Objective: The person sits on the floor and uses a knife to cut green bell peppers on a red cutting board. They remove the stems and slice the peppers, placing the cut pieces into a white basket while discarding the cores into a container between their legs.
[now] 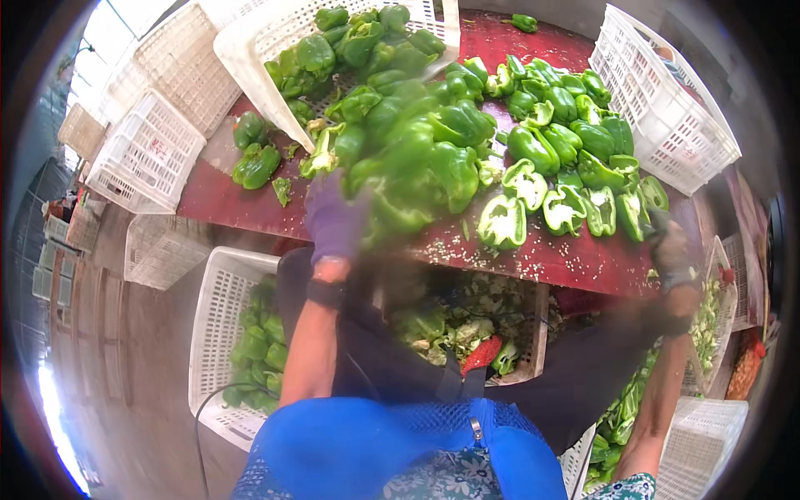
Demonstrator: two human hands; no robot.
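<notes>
My left hand (336,215), in a purple glove, is at the front of a heap of whole green bell peppers (459,165). It touches or nearly touches a light green pepper piece (323,153); blur hides whether it grips anything. On the right, my right hand (670,240), in a dark glove, is by the table's edge, close against a halved pepper (631,215). Its fingers are blurred, and I cannot make out what is in them. Between the hands lie several halved peppers (564,209), some cut side up with pale cores showing.
A tipped white crate (250,75) spills peppers onto the red table (250,209). Another white crate (662,112) leans at the far right. Below, beside my legs, is a crate of peppers (209,350); scraps and a red object (481,355) lie in a bin (530,359) between them.
</notes>
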